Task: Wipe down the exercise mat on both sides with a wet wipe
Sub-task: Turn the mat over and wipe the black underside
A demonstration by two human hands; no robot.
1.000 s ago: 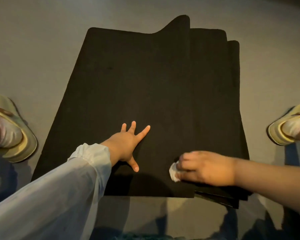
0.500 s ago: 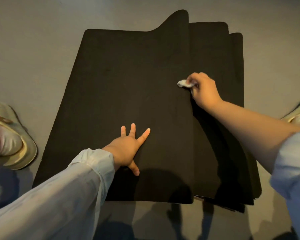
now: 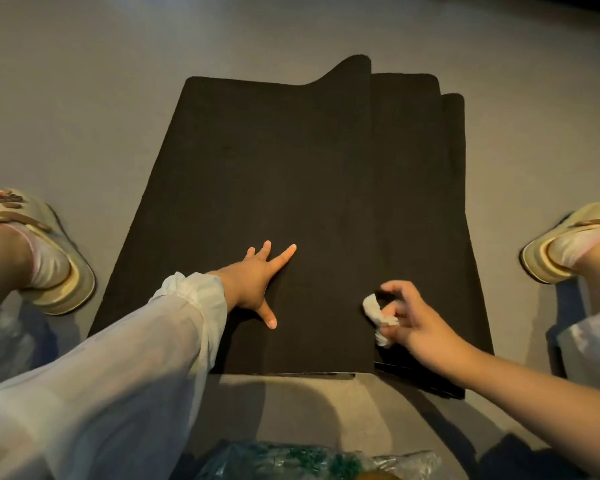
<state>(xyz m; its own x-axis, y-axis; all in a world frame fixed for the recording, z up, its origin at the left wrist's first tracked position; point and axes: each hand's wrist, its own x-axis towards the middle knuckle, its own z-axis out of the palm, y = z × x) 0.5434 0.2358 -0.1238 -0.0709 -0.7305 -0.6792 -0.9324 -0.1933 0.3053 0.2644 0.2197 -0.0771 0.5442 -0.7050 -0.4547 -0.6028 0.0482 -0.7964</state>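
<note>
A folded black exercise mat [image 3: 291, 188] lies on the floor [image 3: 84, 81]. The left hand [image 3: 253, 282] presses it, fingers spread; at four o'clock, the right hand [image 3: 413, 320] pinches a wet wipe [image 3: 374, 311].

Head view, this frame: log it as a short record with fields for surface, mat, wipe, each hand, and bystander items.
surface: grey floor
mat: black exercise mat, folded in layers, edges stepped along the right side
wipe: crumpled white wet wipe, near the mat's near right corner
left hand: left hand flat on the mat, fingers spread, pressing it down
right hand: right hand pinching the wipe, fingers curled
bystander items: slippered feet either side, left slipper, right slipper; plastic bag at the bottom edge
</note>
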